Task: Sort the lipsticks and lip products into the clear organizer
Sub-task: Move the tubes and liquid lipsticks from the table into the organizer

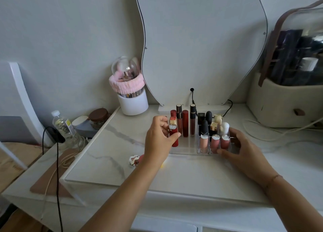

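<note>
Left hand (158,137) pinches a red, silver-capped lipstick tube (173,135) at the clear acrylic organizer's (183,150) left end, mid-bench; right hand (244,149), open, steadies its right end. Lowered crooked, the tube might topple neighbouring lipsticks

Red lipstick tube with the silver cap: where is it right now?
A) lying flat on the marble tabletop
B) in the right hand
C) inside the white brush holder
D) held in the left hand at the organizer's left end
D: the left hand grips the red lipstick tube with the silver cap upright at the left end of the clear organizer; the right hand rests against the organizer's right end.
</note>
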`<act>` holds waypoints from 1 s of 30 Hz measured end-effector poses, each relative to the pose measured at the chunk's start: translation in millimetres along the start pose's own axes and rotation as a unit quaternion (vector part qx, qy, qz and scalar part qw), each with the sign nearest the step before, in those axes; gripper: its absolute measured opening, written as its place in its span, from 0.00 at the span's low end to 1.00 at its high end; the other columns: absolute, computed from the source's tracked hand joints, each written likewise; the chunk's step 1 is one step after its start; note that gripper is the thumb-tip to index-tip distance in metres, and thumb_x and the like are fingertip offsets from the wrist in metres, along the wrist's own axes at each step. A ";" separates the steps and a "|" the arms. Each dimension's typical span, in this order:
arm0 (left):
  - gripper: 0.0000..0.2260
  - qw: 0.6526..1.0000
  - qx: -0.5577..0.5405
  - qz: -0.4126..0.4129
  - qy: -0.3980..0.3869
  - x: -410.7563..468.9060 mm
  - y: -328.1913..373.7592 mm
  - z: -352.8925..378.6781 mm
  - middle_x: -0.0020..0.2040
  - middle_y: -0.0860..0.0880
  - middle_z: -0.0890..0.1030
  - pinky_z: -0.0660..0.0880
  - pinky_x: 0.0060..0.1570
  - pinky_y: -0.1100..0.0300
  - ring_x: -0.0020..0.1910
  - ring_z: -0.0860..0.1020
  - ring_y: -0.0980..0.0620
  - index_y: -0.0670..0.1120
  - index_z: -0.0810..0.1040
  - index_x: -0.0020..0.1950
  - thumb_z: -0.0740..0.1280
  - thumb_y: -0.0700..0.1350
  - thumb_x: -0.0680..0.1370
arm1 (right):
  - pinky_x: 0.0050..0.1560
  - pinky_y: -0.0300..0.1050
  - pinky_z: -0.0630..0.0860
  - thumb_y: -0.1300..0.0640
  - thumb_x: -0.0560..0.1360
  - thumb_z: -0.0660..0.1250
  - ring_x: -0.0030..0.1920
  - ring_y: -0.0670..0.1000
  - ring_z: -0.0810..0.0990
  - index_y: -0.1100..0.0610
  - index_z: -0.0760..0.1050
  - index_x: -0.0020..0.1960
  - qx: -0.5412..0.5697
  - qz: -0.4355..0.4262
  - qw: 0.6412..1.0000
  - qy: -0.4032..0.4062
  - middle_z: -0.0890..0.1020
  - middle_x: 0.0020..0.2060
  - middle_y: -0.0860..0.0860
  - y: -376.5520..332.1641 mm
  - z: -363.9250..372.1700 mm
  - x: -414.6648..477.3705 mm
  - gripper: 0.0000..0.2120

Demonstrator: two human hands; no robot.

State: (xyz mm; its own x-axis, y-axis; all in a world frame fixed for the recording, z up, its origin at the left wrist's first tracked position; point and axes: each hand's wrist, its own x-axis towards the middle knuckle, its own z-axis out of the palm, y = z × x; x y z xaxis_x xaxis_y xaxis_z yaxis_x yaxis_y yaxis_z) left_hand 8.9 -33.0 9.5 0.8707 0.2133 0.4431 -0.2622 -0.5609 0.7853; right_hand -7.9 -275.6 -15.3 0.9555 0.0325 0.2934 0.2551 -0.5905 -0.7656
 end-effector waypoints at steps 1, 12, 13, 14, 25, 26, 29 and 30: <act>0.23 1.000 -0.003 -0.001 -0.001 0.1 -0.6 -0.3 0.43 0.51 0.78 0.76 0.43 0.56 0.38 0.77 0.52 0.48 0.71 0.55 0.77 0.43 0.65 | 0.45 0.28 0.66 0.56 0.65 0.76 0.52 0.44 0.76 0.47 0.68 0.65 0.001 0.000 1.000 0.001 0.78 0.53 0.44 -1.0 -0.2 -0.4 0.32; 0.14 0.995 -0.053 -0.073 0.040 20.7 -16.2 -43.5 0.43 0.54 0.78 0.69 0.37 0.74 0.42 0.76 0.58 0.49 0.75 0.51 0.74 0.50 0.70 | 0.45 0.32 0.66 0.55 0.65 0.76 0.52 0.45 0.76 0.47 0.67 0.66 0.003 0.004 1.000 0.002 0.78 0.54 0.44 -4.6 -1.8 -2.9 0.32; 0.12 0.994 -0.037 -0.089 0.043 27.8 -22.6 -48.5 0.43 0.54 0.78 0.69 0.37 0.73 0.42 0.76 0.57 0.48 0.76 0.51 0.73 0.50 0.71 | 0.45 0.32 0.66 0.55 0.65 0.76 0.52 0.45 0.76 0.47 0.67 0.66 0.002 0.003 1.000 0.001 0.78 0.53 0.44 -4.7 -1.5 -3.0 0.32; 0.12 0.993 -0.015 -0.109 0.033 35.2 -29.1 -51.1 0.44 0.53 0.78 0.69 0.38 0.71 0.43 0.76 0.55 0.47 0.77 0.51 0.72 0.50 0.71 | 0.45 0.31 0.67 0.55 0.65 0.76 0.52 0.45 0.75 0.47 0.67 0.66 0.001 0.002 1.000 0.000 0.77 0.53 0.44 -4.8 -1.3 -2.8 0.32; 0.19 0.965 0.116 -0.193 -0.136 73.3 -67.7 -29.0 0.48 0.49 0.78 0.73 0.55 0.56 0.52 0.78 0.48 0.43 0.79 0.55 0.74 0.51 0.69 | 0.45 0.31 0.67 0.55 0.65 0.76 0.52 0.43 0.76 0.46 0.66 0.66 0.007 0.011 1.000 -0.005 0.78 0.52 0.42 -4.2 -0.9 -2.1 0.33; 0.17 0.966 0.112 -0.192 -0.134 72.3 -67.8 -29.9 0.47 0.48 0.78 0.73 0.55 0.56 0.50 0.78 0.48 0.43 0.80 0.54 0.73 0.50 0.70 | 0.45 0.32 0.67 0.55 0.65 0.76 0.52 0.43 0.76 0.46 0.66 0.66 0.007 0.012 1.000 -0.005 0.78 0.52 0.43 -4.1 -0.8 -1.9 0.33; 0.03 0.967 0.153 -0.163 -0.124 70.9 -66.5 -31.0 0.38 0.47 0.74 0.68 0.43 0.59 0.39 0.72 0.47 0.48 0.77 0.41 0.69 0.47 0.71 | 0.46 0.35 0.68 0.55 0.65 0.76 0.53 0.44 0.76 0.46 0.66 0.66 0.009 0.012 1.000 -0.005 0.78 0.53 0.43 -3.7 -0.7 -1.8 0.33; 0.06 0.963 0.182 -0.156 -0.121 70.8 -65.1 -30.2 0.35 0.47 0.72 0.66 0.40 0.59 0.37 0.69 0.47 0.48 0.73 0.36 0.68 0.46 0.71 | 0.46 0.35 0.68 0.55 0.65 0.76 0.53 0.44 0.76 0.46 0.66 0.67 0.009 0.012 1.000 -0.006 0.78 0.53 0.43 -3.1 -0.6 -1.8 0.33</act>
State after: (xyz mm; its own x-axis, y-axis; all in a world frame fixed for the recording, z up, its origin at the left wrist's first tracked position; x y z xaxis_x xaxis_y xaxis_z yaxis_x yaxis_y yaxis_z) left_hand 75.0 42.7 2.8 0.9664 0.2495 0.0622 0.1529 -0.7520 0.6411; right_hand -10.5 -274.3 -13.0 0.9630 0.0288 0.2678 0.2348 -0.5772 -0.7822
